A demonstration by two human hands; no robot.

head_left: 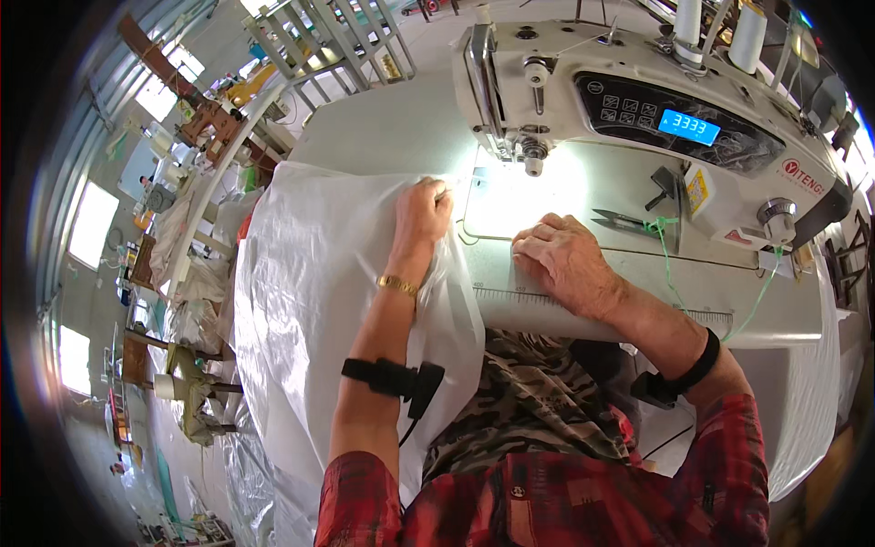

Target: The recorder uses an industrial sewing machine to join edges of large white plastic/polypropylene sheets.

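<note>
A white translucent plastic sheet [310,246] drapes over the left part of the sewing table and hangs down in front of me. My left hand [424,217] is closed on its right edge, knuckles up, left of the lit needle area. My right hand [567,264] rests on the bare tabletop near a printed ruler strip [519,296]. Its fingers are curled and pressed together; whatever may be under them is hidden. Beyond both hands stands a white industrial sewing machine [629,100], its needle area brightly lit. The sheet's edge lies short of the needle plate [501,196].
Thread snips [629,221] with green string and a small black tool [663,187] lie right of the needle. White thread cones [747,41] stand on top at the right. A grey metal rack [319,46] stands behind the table; cluttered benches line the left.
</note>
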